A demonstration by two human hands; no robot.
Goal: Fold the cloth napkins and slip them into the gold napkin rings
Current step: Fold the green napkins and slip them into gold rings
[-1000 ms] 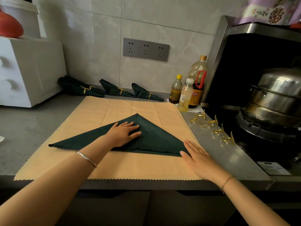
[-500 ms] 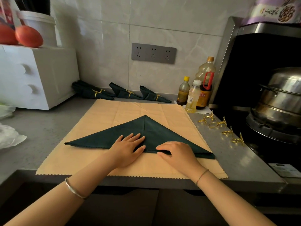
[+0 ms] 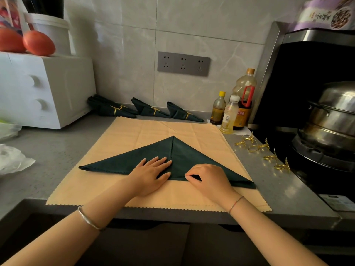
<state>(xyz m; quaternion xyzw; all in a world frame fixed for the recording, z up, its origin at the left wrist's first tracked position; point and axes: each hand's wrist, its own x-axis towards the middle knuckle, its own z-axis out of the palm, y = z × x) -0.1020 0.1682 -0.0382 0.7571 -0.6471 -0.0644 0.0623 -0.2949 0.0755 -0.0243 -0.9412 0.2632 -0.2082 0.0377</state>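
The left hand [image 3: 151, 172] lies flat, fingers apart, on the green napkin [image 3: 123, 163]; at its 3 o'clock, the right hand [image 3: 208, 179] pinches the napkin's near edge.

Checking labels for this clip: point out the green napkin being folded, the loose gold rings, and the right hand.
green napkin [image 3: 123, 163]: head view, left flat wing.
loose gold rings [image 3: 253, 148]: head view, one ring's band, on the counter.
right hand [image 3: 208, 178]: head view, back of hand.
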